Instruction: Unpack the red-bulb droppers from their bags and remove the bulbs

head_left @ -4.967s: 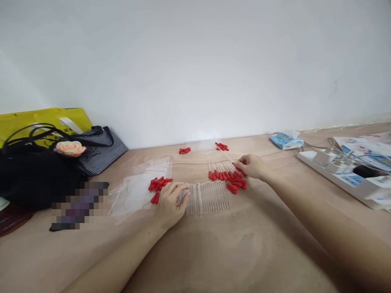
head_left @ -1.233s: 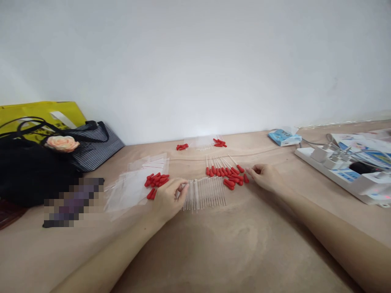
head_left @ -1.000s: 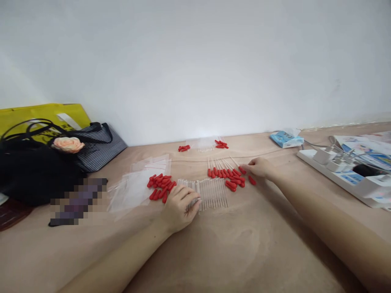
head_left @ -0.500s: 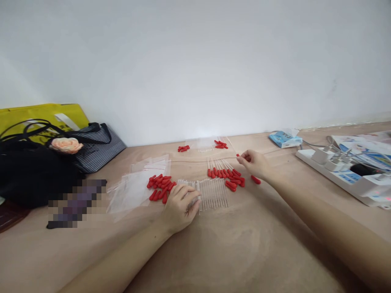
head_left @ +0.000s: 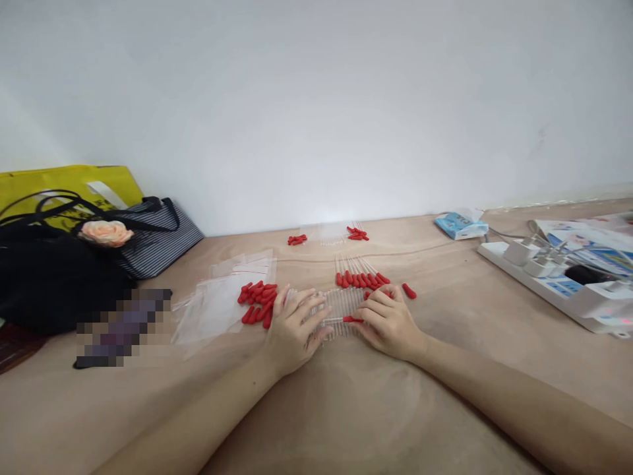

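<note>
My right hand (head_left: pixel 390 324) pinches a dropper by its red rubber bulb (head_left: pixel 353 319). Its clear glass tube (head_left: pixel 334 320) points left, level, above a row of bare glass tubes (head_left: pixel 341 302). At the tube's far end my left hand (head_left: pixel 291 330) closes thumb and fingers on it; the tip is hidden there. To the left of that hand lies a pile of loose red bulbs (head_left: pixel 257 300). Behind the right hand, several droppers (head_left: pixel 363 280) with red bulbs lie fanned side by side, tubes pointing away. One single red bulb (head_left: pixel 409 291) lies apart at their right.
Clear plastic bags (head_left: pixel 217 307) lie on the left. At the back are more red bulbs (head_left: pixel 358 233) and glass tubes (head_left: pixel 332 239). A tissue pack (head_left: pixel 461 224) and a power strip (head_left: pixel 548 284) sit right; a striped bag (head_left: pixel 153 241) stands left.
My right hand has picked a dropper from the fanned group and brought it down and left to my left hand. The left hand has shifted slightly right over the glass tubes since five seconds ago.
</note>
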The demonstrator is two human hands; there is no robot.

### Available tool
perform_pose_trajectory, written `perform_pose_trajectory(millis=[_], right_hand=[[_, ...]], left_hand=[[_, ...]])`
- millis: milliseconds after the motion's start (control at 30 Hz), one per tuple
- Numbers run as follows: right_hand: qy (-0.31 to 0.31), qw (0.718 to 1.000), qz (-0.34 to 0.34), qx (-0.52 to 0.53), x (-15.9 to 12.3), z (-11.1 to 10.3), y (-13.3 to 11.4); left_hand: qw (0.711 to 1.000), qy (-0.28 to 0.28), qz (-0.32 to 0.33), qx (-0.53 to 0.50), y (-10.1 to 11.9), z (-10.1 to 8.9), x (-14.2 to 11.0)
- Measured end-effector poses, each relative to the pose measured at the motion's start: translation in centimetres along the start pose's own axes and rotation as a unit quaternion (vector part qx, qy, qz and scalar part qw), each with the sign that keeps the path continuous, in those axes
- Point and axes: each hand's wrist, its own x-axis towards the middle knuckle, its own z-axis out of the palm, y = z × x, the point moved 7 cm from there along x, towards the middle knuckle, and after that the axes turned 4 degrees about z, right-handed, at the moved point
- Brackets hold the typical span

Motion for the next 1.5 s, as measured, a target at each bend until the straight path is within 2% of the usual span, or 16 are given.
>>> perform_pose_trajectory(millis=[133, 500, 867, 1000, 1133, 1233, 1300, 1400, 1500], right_hand=[[0.008, 0.999, -0.031, 0.007, 0.1, -0.2, -0.9], [0.003, 0.998, -0.045, -0.046, 0.3, -0.1, -1.8], [-0.026, 0.997, -0.066, -0.043, 0.1, 0.2, -2.1], [-0.030, 0.997, -0.061, -0.039, -0.3, -0.1, -1.4], [-0.010, 0.999, 0.026, -0.021, -0.9, -1.0, 1.1], [-0.002, 0.999, 0.034, 0.005, -0.8, -1.4, 1.5], [0.014, 0.998, 0.053, -0.001, -0.5, -1.8, 2.0], [0.037, 0.986, 0.155, -0.046, -0.4, -2.5, 5.0], [0.014, 0.950, 0.302, -0.076, -1.3, -2.8, 9.8]], left_hand=[[0.999, 0.012, 0.032, -0.007, 0.9, 0.1, 0.2], [0.997, 0.014, 0.073, 0.009, 2.1, -0.5, 0.5], [0.997, 0.003, 0.079, 0.008, 2.5, -0.7, 0.6], [0.997, 0.006, 0.074, 0.013, 1.8, -1.0, 0.3], [0.999, 0.018, 0.036, 0.033, -0.2, -1.6, -0.4], [0.999, 0.038, -0.008, 0.018, -1.2, -1.9, -0.6], [0.997, 0.040, -0.067, -0.017, -2.1, -1.8, -0.5], [0.979, 0.019, -0.181, -0.090, -4.2, -1.3, -0.5], [0.947, -0.012, -0.279, -0.157, -6.3, -0.9, -0.4]])
